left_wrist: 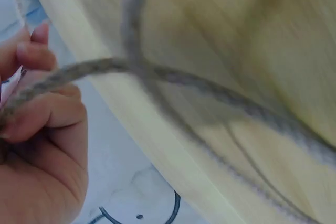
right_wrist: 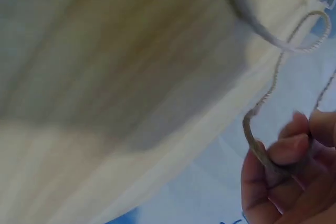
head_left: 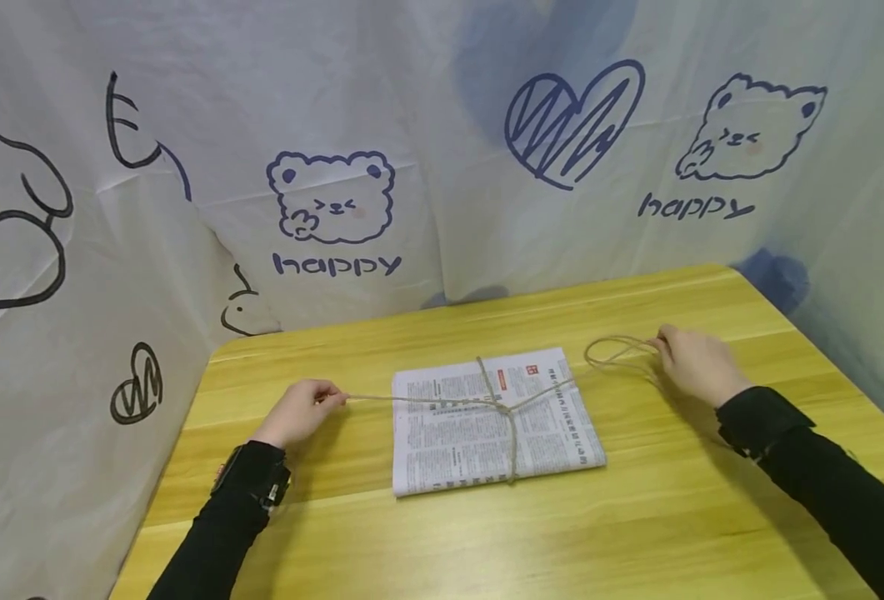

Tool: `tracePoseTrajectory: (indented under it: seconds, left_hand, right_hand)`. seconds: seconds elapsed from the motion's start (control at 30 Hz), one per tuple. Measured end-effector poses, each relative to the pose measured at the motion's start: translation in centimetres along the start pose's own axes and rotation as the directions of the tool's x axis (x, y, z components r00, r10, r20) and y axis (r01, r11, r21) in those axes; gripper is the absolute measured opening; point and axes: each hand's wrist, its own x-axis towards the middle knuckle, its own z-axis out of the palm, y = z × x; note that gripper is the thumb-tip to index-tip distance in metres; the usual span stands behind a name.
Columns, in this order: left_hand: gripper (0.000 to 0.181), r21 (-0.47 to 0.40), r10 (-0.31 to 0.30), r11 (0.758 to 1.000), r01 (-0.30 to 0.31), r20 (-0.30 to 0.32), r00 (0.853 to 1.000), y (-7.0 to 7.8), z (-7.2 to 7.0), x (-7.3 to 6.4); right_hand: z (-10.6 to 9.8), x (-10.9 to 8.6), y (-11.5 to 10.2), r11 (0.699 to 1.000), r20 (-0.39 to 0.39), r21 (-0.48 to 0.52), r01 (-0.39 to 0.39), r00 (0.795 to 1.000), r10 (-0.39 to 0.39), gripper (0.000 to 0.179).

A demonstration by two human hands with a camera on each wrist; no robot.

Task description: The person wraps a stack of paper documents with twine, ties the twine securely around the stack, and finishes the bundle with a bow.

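A folded bundle of newspaper [head_left: 449, 450] lies flat on the table, with a thin tan cord [head_left: 513, 450] crossing over it and meeting near its middle. To the left of the bundle, my left hand [head_left: 299, 414] pinches one end, and that stretch runs nearly straight from the crossing. My right hand [head_left: 700, 364], off to the right, grips the other end, which hangs in a loose loop [head_left: 599, 350] beside the fingers. Curled fingers [left_wrist: 37, 56] hold the cord [left_wrist: 210, 88] in the left wrist view. The right wrist view shows it passing through the right hand [right_wrist: 294, 177].
The yellow wood-grain table [head_left: 486, 542] extends around the bundle. A white cloth [head_left: 456, 167] with bear and heart drawings hangs behind the table and at both sides. Dark bands [head_left: 764, 419] circle the wrists over black sleeves.
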Motion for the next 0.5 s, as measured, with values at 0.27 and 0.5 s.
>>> tracePoseTrajectory:
  seconds: [0.27, 0.5]
  left_hand:
    - [0.039, -0.103, -0.057, 0.994, 0.039, -0.177, 0.983, 0.4, -2.9, -0.2]
    - [0.045, -0.253, -0.05, 0.967, -0.034, -0.317, 0.947, 2.5, -4.5, 0.2]
  right_hand:
    - [-1.4, 1.2, -1.2, 0.999, -0.268, 0.034, 0.011, 0.963, -0.002, 0.026]
    - [-3.0, 2.8, -2.5, 0.966, -0.446, 0.239, 0.099, 0.895, 0.018, 0.029]
